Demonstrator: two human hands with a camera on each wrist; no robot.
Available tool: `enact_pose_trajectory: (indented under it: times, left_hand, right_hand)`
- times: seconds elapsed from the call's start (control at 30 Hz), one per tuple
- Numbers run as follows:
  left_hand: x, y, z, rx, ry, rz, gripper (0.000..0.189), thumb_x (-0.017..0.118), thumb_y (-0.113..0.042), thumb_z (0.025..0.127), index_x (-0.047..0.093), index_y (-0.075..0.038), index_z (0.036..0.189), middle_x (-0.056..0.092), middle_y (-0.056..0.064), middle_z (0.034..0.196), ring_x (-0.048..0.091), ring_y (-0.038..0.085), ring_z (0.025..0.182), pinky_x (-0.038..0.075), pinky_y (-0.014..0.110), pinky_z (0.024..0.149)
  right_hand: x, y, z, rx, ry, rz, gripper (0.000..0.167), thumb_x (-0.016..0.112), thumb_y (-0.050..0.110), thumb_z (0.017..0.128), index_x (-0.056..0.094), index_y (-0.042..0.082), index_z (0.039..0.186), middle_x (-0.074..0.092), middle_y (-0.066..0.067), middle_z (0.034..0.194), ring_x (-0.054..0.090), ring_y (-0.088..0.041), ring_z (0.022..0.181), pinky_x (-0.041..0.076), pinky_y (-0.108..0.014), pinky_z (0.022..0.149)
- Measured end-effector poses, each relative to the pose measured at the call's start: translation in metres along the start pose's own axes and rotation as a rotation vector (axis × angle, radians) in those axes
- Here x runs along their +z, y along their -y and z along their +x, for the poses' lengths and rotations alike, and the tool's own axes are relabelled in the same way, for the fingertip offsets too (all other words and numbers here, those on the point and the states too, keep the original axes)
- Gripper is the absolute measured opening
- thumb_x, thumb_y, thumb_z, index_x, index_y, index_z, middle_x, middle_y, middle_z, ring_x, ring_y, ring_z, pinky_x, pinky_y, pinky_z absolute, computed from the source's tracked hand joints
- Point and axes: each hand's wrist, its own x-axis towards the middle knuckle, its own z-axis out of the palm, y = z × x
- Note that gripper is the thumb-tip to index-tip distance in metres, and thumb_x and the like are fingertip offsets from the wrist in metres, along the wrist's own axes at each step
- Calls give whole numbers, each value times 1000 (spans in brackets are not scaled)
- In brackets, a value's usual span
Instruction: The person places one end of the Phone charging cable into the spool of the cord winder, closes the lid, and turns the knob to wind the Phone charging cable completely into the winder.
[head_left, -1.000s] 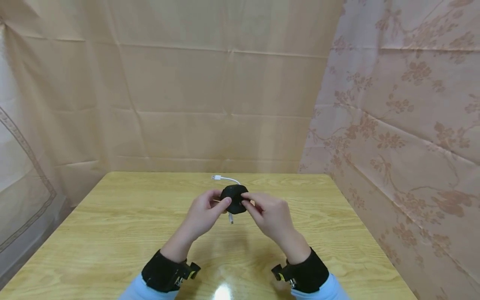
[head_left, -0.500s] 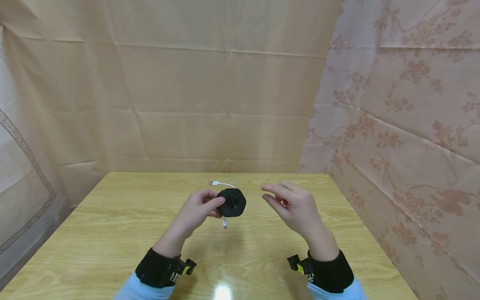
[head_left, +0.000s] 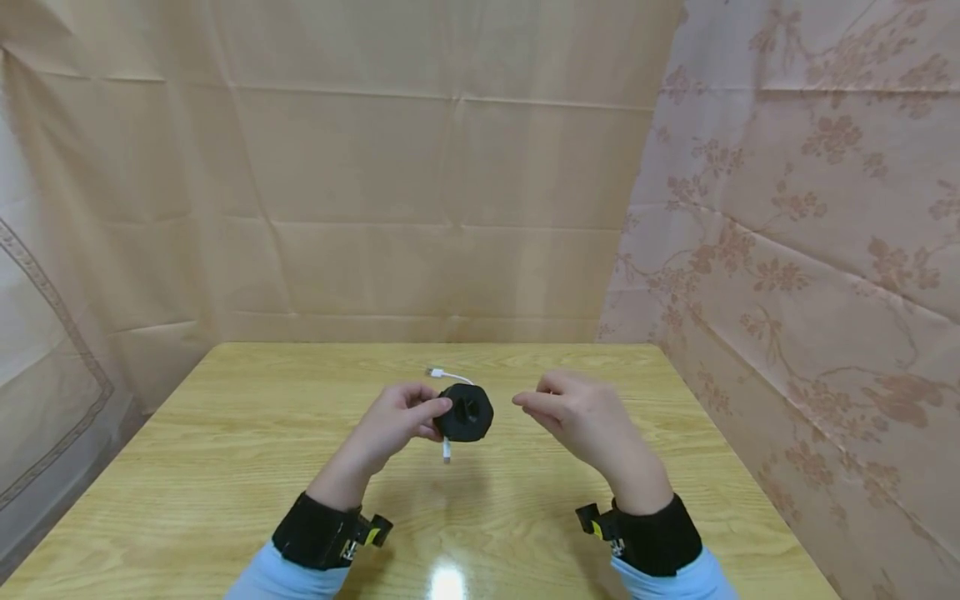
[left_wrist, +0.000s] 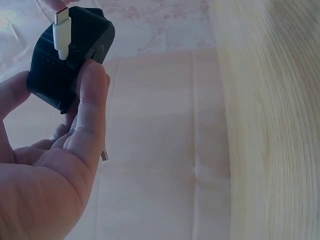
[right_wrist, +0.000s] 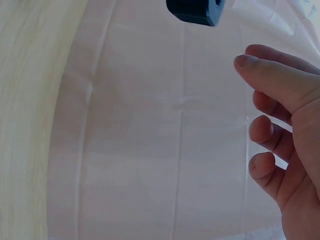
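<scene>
A black many-sided cable winder [head_left: 472,413] is held up over the table, with a dark recess in the face seen from the head. My left hand [head_left: 399,421] pinches its left edge between thumb and fingers. From the winder's far side comes a white cable end with a USB plug [head_left: 436,372]. A second, smaller white plug [left_wrist: 62,35] pokes out of its near side in the left wrist view. To the right of the winder, and apart from it, my right hand [head_left: 588,417] hovers with loosely bent fingers and holds nothing; the right wrist view shows thumb [right_wrist: 272,77] and fingertips bare.
Below the hands lies a light wooden table [head_left: 262,450]. A beige cloth [head_left: 375,208] hangs behind it and a flowered pink cloth [head_left: 810,250] on the right. Each wrist wears a black band with a small camera, such as the right wristband [head_left: 656,533].
My right hand has let go of the winder and moved away to the right, its fingers since bending a little more. The left hand has shifted the winder slightly left and nearer.
</scene>
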Motion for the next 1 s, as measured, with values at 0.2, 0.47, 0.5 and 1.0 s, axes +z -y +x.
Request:
enact_pose_trajectory:
  times: [0.2, 0.47, 0.5, 1.0]
  left_hand:
    - [3, 2, 0, -3, 17, 38, 31, 67, -18, 99, 63, 12, 108, 69, 16, 94, 70, 25, 78, 60, 43, 77]
    - [9, 4, 1, 26, 71, 73, 30, 70, -19, 98, 65, 8, 108, 70, 13, 95, 68, 23, 80, 59, 41, 72]
    - [10, 4, 1, 33, 80, 74, 29, 70, -19, 97, 65, 8, 108, 70, 13, 95, 68, 23, 81, 59, 41, 72]
    - [16, 6, 0, 80, 86, 95, 29, 69, -17, 99, 62, 7, 114, 68, 14, 107, 69, 27, 91, 57, 43, 84]
  right_hand:
    - [22, 6, 2, -86, -19, 48, 22, 83, 12, 85, 81, 25, 103, 58, 4, 78, 46, -8, 57, 37, -19, 50]
    - [42, 20, 2, -119, 22, 58, 37, 84, 4, 82, 81, 30, 108, 60, 5, 82, 44, -5, 58, 37, -16, 52]
    - [43, 20, 2, -113, 21, 64, 35, 84, 5, 82, 81, 30, 106, 60, 5, 81, 44, -5, 58, 37, -16, 51]
    - [47, 19, 2, -22, -50, 46, 16, 90, 24, 78, 83, 20, 93, 63, 6, 74, 55, -7, 56, 45, -20, 49]
